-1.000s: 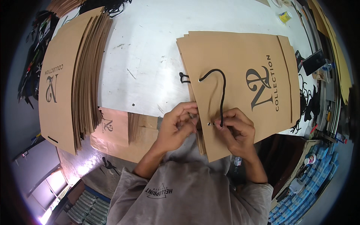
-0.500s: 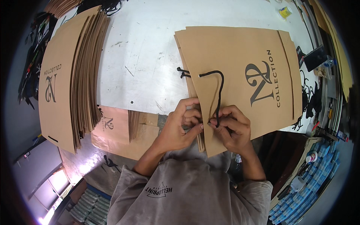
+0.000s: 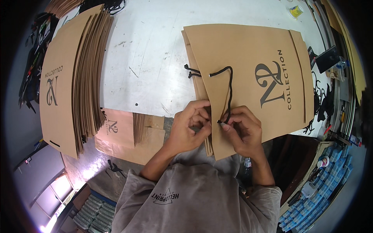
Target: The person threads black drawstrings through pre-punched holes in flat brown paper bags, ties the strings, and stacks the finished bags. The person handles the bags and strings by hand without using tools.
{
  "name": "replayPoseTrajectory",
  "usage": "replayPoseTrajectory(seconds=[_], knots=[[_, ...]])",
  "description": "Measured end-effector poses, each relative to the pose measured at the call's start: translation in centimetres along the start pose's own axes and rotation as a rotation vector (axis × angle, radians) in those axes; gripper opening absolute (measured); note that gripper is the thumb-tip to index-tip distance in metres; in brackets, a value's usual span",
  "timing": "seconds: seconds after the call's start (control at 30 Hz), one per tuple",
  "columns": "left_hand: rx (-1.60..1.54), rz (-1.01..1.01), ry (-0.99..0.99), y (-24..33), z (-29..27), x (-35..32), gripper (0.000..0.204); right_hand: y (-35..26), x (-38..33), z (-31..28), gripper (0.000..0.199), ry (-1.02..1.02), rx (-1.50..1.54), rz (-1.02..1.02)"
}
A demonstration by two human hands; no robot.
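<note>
A brown paper bag (image 3: 241, 50) with dark print lies flat on top of others at the table's near edge. A black cord (image 3: 230, 89) comes out of one eyelet in the bag and runs to a second hole near me. My right hand (image 3: 244, 130) pinches the cord's end at that second hole. My left hand (image 3: 194, 124) grips the open edge of the bag, its thumb in front and some fingers hidden behind the paper. Knotted cord ends (image 3: 190, 71) stick out past the bag's left edge.
A thick stack of brown paper bags (image 3: 62, 77) stands at the left of the white table (image 3: 147, 54). More bags (image 3: 116, 128) lie lower down. Black cords (image 3: 322, 101) and a dark phone-like device (image 3: 327, 59) are at the right. A small yellow-and-white tub (image 3: 295, 12) sits far right.
My right hand has brought the cord end up against the near hole, and the cord's loop has shifted slightly. The bag has moved a little to the right and away.
</note>
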State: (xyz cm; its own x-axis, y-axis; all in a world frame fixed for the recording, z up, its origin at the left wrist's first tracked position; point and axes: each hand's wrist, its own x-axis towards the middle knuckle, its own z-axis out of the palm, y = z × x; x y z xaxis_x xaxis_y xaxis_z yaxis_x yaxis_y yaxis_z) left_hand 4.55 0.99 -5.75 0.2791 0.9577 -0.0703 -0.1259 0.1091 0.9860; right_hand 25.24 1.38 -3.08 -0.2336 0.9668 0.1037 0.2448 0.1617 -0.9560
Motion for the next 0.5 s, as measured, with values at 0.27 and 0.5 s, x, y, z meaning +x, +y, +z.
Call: replayPoseTrajectory(seconds=[0.27,0.5], knots=[[-0.012,-0.051,-0.045,1.1,-0.3,0.2,0.055,0.2,0.4,0.6,0.014,0.05,-0.126,-0.115],[0.219,0.095,-0.017,3.6,-2.2,-2.0,0.043,-3.2,0.1,2.3,0.015,0.046,-0.206,-0.101]])
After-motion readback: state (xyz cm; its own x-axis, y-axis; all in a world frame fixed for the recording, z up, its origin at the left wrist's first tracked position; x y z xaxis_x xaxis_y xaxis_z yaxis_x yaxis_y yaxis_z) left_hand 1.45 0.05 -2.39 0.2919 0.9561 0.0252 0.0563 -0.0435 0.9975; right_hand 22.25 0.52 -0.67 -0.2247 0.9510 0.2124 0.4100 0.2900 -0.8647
